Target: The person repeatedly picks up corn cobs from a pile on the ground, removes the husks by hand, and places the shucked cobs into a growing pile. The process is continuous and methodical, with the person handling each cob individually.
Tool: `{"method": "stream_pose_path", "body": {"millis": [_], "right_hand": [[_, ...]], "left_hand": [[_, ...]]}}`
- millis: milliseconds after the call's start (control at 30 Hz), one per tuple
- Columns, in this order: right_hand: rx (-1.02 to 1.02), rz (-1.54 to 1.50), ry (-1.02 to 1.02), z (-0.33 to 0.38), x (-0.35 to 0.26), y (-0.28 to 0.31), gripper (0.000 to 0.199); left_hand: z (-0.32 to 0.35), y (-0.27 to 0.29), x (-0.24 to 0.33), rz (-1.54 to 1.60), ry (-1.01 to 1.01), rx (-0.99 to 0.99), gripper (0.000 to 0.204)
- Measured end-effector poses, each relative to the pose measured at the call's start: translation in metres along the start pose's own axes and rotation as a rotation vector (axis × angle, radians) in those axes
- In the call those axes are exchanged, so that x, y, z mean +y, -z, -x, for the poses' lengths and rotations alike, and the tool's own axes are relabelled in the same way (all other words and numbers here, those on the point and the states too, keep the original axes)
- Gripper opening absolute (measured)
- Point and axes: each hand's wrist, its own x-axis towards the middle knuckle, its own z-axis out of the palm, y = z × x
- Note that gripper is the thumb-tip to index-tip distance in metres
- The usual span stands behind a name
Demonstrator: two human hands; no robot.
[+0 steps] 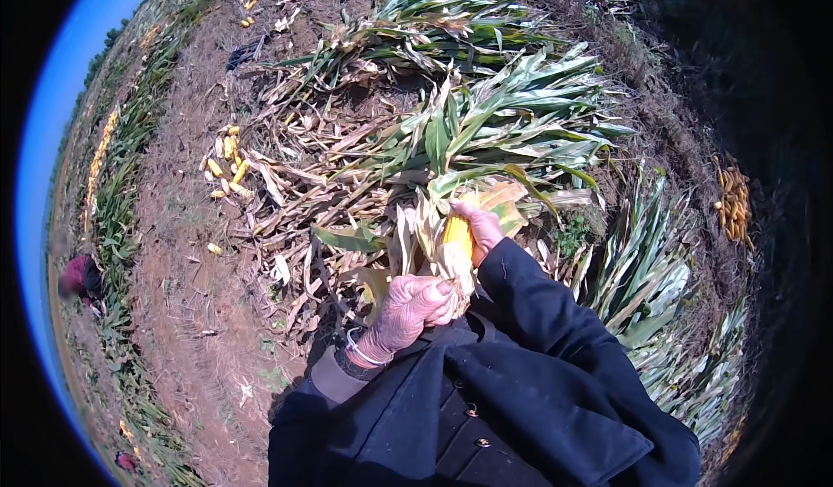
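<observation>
Dark navy coat (364,426), shiny round buttons (482,443), grey left cuff (337,377), pale bracelet (357,353)

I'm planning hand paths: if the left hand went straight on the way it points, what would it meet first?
Probably the pale husk around the lower end of the corn cob; the left hand already seems to touch it, though depth is unclear.

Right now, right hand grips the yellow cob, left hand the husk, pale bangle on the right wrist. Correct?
No: head view shows the pale bangle on the left wrist. The rest stands: right hand on yellow cob, left hand on husk.
</observation>
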Motion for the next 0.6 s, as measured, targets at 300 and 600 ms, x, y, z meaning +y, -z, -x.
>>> {"method": "stream_pose_path", "body": {"millis": [300,600], "right_hand": [[-0.204,-0.051,0.397,-0.015,-0.101,0.005,0.029],[-0.532,0.882,0.758,0.089,-0.050,-0.078,0.079]], "left_hand": [[-0.003,0.001,0.025,-0.816,-0.254,-0.098,0.029],[-0.027,0.033,0.062,-0.658,-0.306,0.346,0.068]]}}
